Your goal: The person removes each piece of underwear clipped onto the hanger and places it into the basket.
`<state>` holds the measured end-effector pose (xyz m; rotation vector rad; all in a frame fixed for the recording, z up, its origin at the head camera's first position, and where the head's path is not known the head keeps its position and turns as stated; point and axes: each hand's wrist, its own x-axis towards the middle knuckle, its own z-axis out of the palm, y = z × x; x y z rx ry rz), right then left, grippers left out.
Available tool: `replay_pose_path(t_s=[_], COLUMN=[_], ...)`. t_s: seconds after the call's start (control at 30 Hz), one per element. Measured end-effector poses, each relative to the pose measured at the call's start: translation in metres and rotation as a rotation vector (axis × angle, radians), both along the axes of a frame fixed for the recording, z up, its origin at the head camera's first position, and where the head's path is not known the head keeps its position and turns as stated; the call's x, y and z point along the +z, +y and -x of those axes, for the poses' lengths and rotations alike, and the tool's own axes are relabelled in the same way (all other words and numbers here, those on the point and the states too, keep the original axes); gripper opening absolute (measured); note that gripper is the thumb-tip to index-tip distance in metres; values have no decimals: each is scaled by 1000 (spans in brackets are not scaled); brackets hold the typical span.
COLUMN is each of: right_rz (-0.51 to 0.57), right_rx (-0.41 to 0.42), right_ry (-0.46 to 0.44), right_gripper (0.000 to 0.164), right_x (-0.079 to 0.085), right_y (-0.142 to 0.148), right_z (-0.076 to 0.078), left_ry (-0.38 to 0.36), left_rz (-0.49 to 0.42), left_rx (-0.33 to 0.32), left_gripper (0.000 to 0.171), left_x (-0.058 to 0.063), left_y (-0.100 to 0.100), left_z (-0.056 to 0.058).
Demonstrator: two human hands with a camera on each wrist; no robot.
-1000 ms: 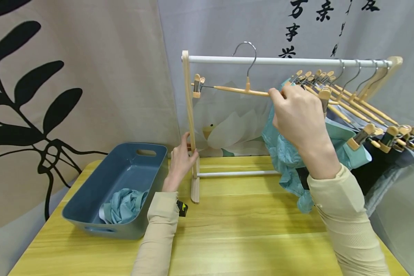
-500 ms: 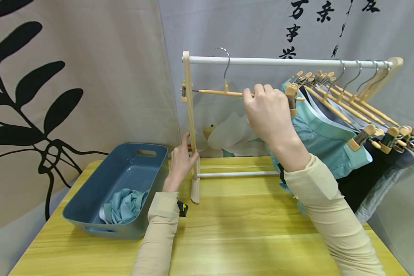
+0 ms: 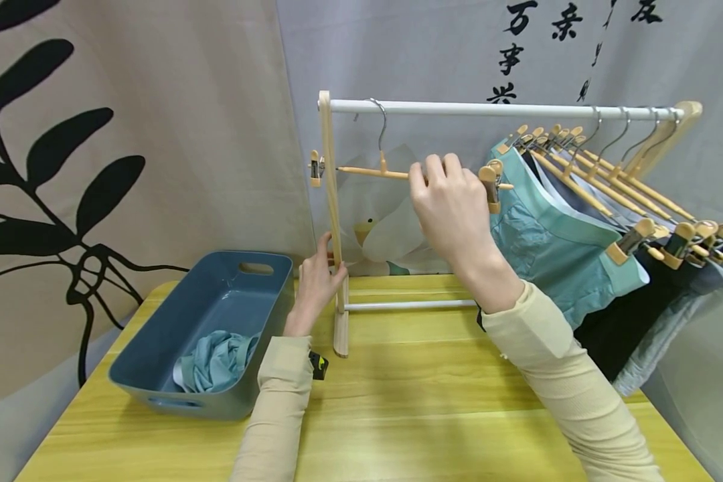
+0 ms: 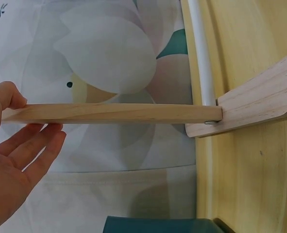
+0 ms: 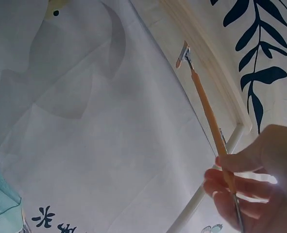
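My right hand (image 3: 452, 207) grips the bar of a wooden clip hanger (image 3: 361, 172), right of its metal hook. The hook is at the white rail of the garment rack (image 3: 434, 108), near its left end. One hanger clip (image 3: 316, 169) shows beyond the left post, the other beside my right hand; no garment is clipped to it. In the right wrist view, fingers and thumb curl round the hanger bar (image 5: 209, 111). My left hand (image 3: 318, 284) pinches the rack's left wooden post (image 4: 124, 113) between thumb and fingers, plain in the left wrist view.
Several hangers with clipped garments crowd the rack's right side, turquoise shorts (image 3: 554, 227) foremost. A blue-grey basket (image 3: 132, 361) with a crumpled turquoise garment (image 3: 217, 361) stands at left on the wooden table (image 3: 397, 415). A printed curtain (image 3: 217, 134) hangs behind.
My right hand has moved left, sliding the bare hanger along the rail to the left post and then lowering it slightly. The turquoise shorts are now less covered. My left hand has stayed put.
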<state>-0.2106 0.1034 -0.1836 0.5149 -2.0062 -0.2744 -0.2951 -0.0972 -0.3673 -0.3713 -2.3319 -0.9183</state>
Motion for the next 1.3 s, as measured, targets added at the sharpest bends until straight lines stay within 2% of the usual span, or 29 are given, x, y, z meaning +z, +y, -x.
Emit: replay_pose_path(t_s=[0.27, 0.4, 0.53, 0.77, 0.87, 1.17, 1.3], right_rz=[-72, -111, -123, -105, -57, 135, 205], right_rx=[102, 140, 172, 163, 168, 176, 129], right_ry=[245, 309, 301, 293, 290, 202, 181], right_gripper=[28, 27, 25, 26, 24, 26, 22], right_x=[-10, -14, -17, -15, -12, -1, 3], right_y=[-2, -2, -2, 2, 7, 38, 58], right_z=[4, 4, 0, -12, -15, -19, -16], left_ry=[-21, -21, -10, -11, -17, -25, -25], left_rz=[7, 12, 15, 19, 15, 0, 2], left_rx=[12, 16, 15, 18, 18, 12, 6], left_gripper=[58, 58, 57, 57, 57, 58, 57], left_x=[1, 0, -1, 0, 1, 1, 1], left_y=[0, 0, 0, 0, 0, 0, 0], left_z=[0, 0, 0, 1, 0, 0, 0])
